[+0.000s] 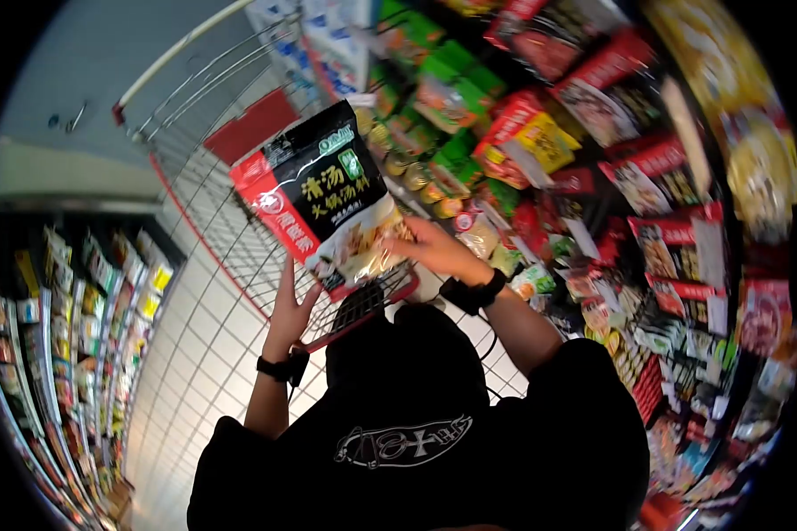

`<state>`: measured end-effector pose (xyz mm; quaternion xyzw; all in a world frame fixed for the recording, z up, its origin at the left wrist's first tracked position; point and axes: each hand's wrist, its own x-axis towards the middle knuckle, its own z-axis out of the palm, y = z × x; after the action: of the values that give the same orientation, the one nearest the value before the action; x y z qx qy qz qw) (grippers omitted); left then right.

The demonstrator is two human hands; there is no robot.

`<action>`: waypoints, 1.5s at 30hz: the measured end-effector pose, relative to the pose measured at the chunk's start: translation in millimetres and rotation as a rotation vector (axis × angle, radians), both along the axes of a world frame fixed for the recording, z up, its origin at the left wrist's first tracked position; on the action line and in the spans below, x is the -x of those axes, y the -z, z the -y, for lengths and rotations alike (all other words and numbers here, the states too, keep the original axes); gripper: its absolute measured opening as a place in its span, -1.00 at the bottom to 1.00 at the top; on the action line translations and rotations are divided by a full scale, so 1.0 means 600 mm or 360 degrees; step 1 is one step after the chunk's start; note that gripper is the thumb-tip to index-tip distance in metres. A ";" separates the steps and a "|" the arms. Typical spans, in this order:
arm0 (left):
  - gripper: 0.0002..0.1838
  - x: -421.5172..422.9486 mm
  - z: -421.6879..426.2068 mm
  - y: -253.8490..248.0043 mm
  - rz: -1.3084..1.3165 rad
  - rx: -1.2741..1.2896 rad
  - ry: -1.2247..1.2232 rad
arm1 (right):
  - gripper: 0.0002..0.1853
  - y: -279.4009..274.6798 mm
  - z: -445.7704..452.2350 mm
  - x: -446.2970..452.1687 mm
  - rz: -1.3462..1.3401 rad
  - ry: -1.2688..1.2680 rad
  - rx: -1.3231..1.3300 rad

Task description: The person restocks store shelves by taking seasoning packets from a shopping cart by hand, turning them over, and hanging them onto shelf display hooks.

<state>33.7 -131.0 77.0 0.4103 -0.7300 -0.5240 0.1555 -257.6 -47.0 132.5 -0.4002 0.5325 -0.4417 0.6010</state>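
A black and red packet of hot pot soup base (328,195) is held up in front of me, its printed front facing me and tilted. My right hand (438,250) is closed on the packet's lower right edge, with the thumb across the front. Below the packet's lower left edge is my left hand (290,305), its fingers spread; a fingertip reaches up to the edge, and I cannot tell whether it touches. Both wrists wear black bands. Directly beyond the packet stands a wire shopping cart (214,232) with a red child-seat flap (252,124).
Shelves of packaged food (651,239) rise close on my right, with several red and black packets hanging there. Further off at the left are more stocked shelves (71,327). A pale tiled floor (181,389) runs between them. The cart's pale rim (177,53) extends toward the upper left.
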 end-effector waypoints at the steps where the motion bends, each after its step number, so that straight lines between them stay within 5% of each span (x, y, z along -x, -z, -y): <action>1: -0.34 0.023 -0.013 -0.017 -0.0258 -0.0306 0.0091 | -0.65 -0.021 -0.041 0.008 0.0090 0.0038 0.0068; 4: -0.55 0.109 -0.048 -0.063 -0.0905 -0.0923 0.0417 | -0.65 -0.070 -0.170 0.028 0.0360 0.0214 0.0166; 6: -0.56 0.189 -0.112 -0.146 -0.1420 -0.1028 0.0500 | -0.61 -0.093 -0.254 0.044 0.0098 0.0374 0.0215; 7: -0.52 0.208 -0.117 -0.138 -0.0947 -0.1051 0.0262 | -0.62 -0.107 -0.290 0.051 -0.0087 0.0410 0.0259; 8: -0.53 0.220 -0.141 -0.139 -0.0887 -0.0664 0.0484 | -0.63 -0.114 -0.331 0.059 -0.0265 0.0440 0.0291; 9: -0.55 0.246 -0.169 -0.144 -0.0894 -0.0621 0.0449 | -0.64 -0.109 -0.371 0.065 -0.0133 0.0489 0.0295; 12: -0.61 0.316 -0.239 -0.166 -0.0867 -0.0541 0.0525 | -0.60 -0.149 -0.474 0.073 -0.0610 0.0677 0.0374; 17: -0.63 0.431 -0.393 -0.218 -0.0876 -0.0792 0.0530 | -0.50 -0.178 -0.604 0.064 -0.0212 0.1206 0.0385; 20: -0.54 0.486 -0.457 -0.232 -0.0870 -0.0848 0.0685 | -0.48 -0.158 -0.645 0.064 -0.0444 0.1424 0.0362; 22: -0.53 0.505 -0.475 -0.220 -0.0932 -0.0841 0.0767 | -0.12 -0.198 -0.652 0.061 -0.0525 0.1293 0.0193; 24: -0.54 0.501 -0.471 -0.204 -0.0794 -0.0906 0.0845 | 0.04 -0.201 -0.637 0.048 -0.1106 0.1127 0.0583; 26: -0.54 0.486 -0.450 -0.200 -0.0641 -0.1235 0.1042 | 0.15 -0.224 -0.619 0.036 -0.1029 0.0936 0.0450; 28: -0.37 0.464 -0.436 -0.211 -0.0624 -0.1520 0.1113 | 0.15 -0.225 -0.600 0.026 -0.1161 0.0889 0.0392; 30: -0.36 0.456 -0.445 -0.230 -0.1124 -0.1540 0.1200 | 0.10 -0.224 -0.578 0.018 -0.1289 0.0828 0.0431; 38: -0.38 0.388 -0.375 -0.284 -0.0724 -0.1619 0.0688 | -0.04 -0.213 -0.500 0.006 -0.1633 0.0954 0.0609; 44: -0.39 0.343 -0.333 -0.272 -0.1197 -0.1891 0.0744 | -0.24 -0.218 -0.473 0.016 -0.1597 0.0945 0.0663; 45: -0.39 0.340 -0.332 -0.278 -0.1073 -0.1569 0.0766 | -0.26 -0.215 -0.473 0.023 -0.1680 0.0948 0.0753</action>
<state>-170.5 68.0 243.8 0.0713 -0.3862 -0.9184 0.0476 -271.3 237.0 261.8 -0.5201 0.7328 -0.4388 0.0060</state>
